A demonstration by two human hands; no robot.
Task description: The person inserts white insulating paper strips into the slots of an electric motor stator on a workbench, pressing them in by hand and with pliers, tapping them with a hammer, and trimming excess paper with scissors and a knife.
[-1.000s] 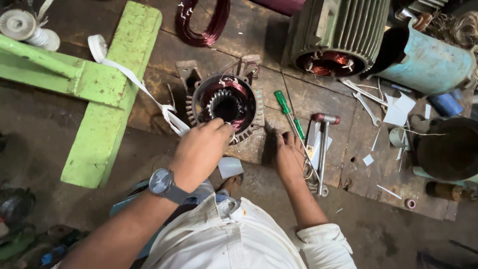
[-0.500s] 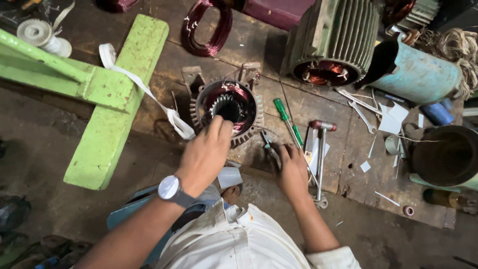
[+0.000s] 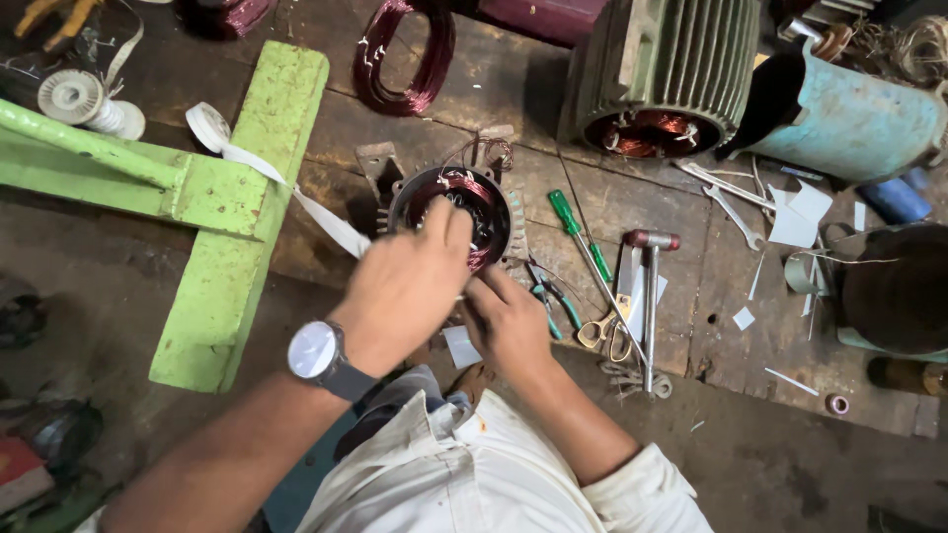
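1. The left hand (image 3: 410, 286), with a round-faced wristwatch (image 3: 316, 350) on its wrist, lies over the near rim of a small motor stator (image 3: 464, 212) at the middle of the wooden tabletop (image 3: 513, 89). Its fingers reach onto the reddish copper windings, loosely curled; whether they pinch anything cannot be told.
2. The right hand (image 3: 509, 321) sits just at 5 o'clock of the stator, touching the left hand, its fingertips drawn together at the stator's near edge. What this grip pinches is hidden.
3. A white tape strip (image 3: 296, 197) runs from a roll at 10 o'clock across the green metal frame (image 3: 237, 217) to the stator's left side.
4. At 3 o'clock of the stator lie a green-handled screwdriver (image 3: 578, 232), a hammer (image 3: 650, 296) with a metal shaft, and yellow-handled scissors (image 3: 604, 331), close together.
5. A loose coil of dark red wire (image 3: 400, 59) lies at 12 o'clock.
6. A large ribbed grey-green motor housing (image 3: 667, 69) stands at 1 o'clock, copper windings showing in its opening; a teal cylinder (image 3: 859, 109) lies beyond it at 2 o'clock.
7. White paper scraps (image 3: 800, 217) lie scattered at 3 o'clock, with a small white rectangular piece (image 3: 459, 345) below the hands.
8. A white spool (image 3: 84, 99) rests at 10 o'clock, far left.
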